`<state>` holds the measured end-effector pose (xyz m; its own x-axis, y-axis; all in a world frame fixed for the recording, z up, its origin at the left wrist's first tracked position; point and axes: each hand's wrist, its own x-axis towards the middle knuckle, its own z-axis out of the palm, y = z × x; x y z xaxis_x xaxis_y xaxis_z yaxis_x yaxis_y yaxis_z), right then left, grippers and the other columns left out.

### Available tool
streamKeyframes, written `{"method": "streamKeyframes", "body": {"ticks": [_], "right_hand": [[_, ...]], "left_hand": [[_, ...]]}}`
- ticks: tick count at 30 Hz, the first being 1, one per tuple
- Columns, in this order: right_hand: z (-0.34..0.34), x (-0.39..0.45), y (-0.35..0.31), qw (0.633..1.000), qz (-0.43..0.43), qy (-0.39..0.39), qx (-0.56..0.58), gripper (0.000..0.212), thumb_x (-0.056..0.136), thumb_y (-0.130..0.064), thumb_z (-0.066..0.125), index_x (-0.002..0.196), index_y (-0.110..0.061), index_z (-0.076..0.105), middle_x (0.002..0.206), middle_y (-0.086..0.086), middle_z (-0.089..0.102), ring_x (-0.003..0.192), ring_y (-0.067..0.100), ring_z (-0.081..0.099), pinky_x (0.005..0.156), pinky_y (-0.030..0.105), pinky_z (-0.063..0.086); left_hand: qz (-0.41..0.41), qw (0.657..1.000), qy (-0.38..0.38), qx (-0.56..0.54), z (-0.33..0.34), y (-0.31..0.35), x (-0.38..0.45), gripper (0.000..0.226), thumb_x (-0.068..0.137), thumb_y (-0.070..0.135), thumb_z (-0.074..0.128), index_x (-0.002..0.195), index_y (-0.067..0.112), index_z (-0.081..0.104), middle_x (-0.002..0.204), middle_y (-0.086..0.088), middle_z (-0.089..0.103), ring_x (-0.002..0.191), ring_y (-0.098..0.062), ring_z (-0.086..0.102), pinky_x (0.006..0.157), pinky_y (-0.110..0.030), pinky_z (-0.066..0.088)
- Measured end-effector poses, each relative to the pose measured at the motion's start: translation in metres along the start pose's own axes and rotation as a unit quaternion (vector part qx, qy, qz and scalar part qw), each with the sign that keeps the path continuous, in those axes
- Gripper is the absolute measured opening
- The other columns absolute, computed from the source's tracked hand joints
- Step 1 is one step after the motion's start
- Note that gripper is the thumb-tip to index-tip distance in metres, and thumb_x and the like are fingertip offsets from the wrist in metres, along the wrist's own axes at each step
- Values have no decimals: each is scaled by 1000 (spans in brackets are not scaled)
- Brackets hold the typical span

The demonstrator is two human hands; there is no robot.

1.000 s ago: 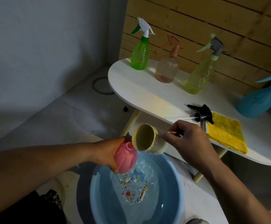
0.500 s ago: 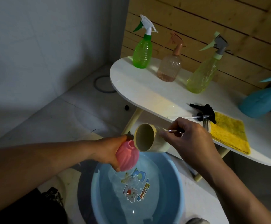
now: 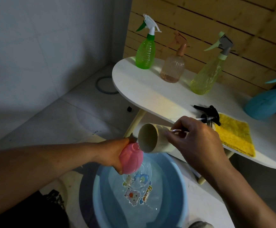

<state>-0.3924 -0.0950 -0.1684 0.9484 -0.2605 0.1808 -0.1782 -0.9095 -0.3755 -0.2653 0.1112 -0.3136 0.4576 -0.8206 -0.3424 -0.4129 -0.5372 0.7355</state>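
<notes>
My left hand (image 3: 112, 153) grips a pink bottle (image 3: 131, 159) with no cap, tilted above a blue basin (image 3: 181, 201) that holds water. My right hand (image 3: 198, 142) holds a beige cup (image 3: 152, 139) by its handle, tipped on its side with its rim touching the pink bottle's mouth. A black spray head (image 3: 210, 114) with its thin tube lies on the white table (image 3: 150, 94) just behind my right hand.
On the table stand a green spray bottle (image 3: 145, 51), a peach one (image 3: 173, 66), a yellow-green one (image 3: 206, 74) and a blue one (image 3: 269, 102). A yellow cloth (image 3: 234, 137) lies near the table's front edge. Wooden slats back the table.
Both hands, with cup and bottle, stayed nearly in place over the basin. The ripples in the water have shifted, and the view has drifted slightly.
</notes>
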Motion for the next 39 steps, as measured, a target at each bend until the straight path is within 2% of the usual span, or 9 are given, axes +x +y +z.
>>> {"method": "streamKeyframes", "body": {"ticks": [6,12,17,21,25,28,32,36,39], "right_hand": [[-2,-1,-2,1000,-17,9,-19,21,88,-52,69,89,-32,64,83,-16,64,74,1,57,60,26,45],[-1,-1,-2,998,-38,26,-30,27,85,-58,61,89,-31,64,83,-14,64,73,7,59,61,31,49],[-1,-1,-3,997,-53,37,-50,21,88,-52,68,87,-33,62,82,-13,63,72,10,59,57,27,42],[-1,-2,-4,995,-62,44,-60,22,88,-54,67,87,-32,61,82,-13,63,73,12,60,60,32,48],[-1,-3,-5,993,-80,54,-73,21,89,-51,67,88,-31,63,82,-13,63,71,12,59,56,28,44],[-2,-3,-7,990,-88,68,-84,18,88,-47,71,85,-31,64,78,-12,62,67,13,56,52,20,32],[-1,-5,-8,988,-100,71,-89,18,88,-46,69,87,-30,64,79,-10,62,70,16,59,54,29,44],[0,-7,-9,986,-111,84,-90,18,87,-44,70,85,-28,63,77,-9,60,70,18,59,52,30,43],[0,-8,-11,984,-120,84,-99,18,87,-44,71,85,-27,63,77,-8,59,70,19,58,50,29,42]], "left_hand": [[11,1000,-4,-7,-1,2,0,98,67,16,96,136,46,33,131,22,49,125,-9,52,95,-28,56],[24,1000,-2,-7,1,-1,3,99,66,19,97,139,43,36,132,20,52,124,-9,55,96,-29,57],[20,1000,-1,2,3,-5,7,103,64,21,99,141,43,35,132,19,50,122,-9,55,98,-31,57],[16,1000,1,3,4,-7,9,104,64,20,99,143,42,35,129,22,48,116,-7,54,90,-22,55],[14,1000,10,15,5,-8,8,106,61,25,100,142,45,34,138,14,49,127,-14,53,101,-41,56],[20,1000,11,10,6,-10,8,107,60,25,100,141,47,34,140,14,48,128,-15,53,102,-42,56],[28,999,18,-3,6,-9,7,102,60,18,100,133,50,35,137,12,48,124,-14,54,100,-38,57],[34,999,20,-18,6,-8,7,100,62,13,99,130,50,36,133,17,47,116,-5,53,94,-26,57],[42,999,21,-14,6,-8,7,103,61,18,100,134,51,35,138,15,47,123,-10,52,99,-35,57]]}}
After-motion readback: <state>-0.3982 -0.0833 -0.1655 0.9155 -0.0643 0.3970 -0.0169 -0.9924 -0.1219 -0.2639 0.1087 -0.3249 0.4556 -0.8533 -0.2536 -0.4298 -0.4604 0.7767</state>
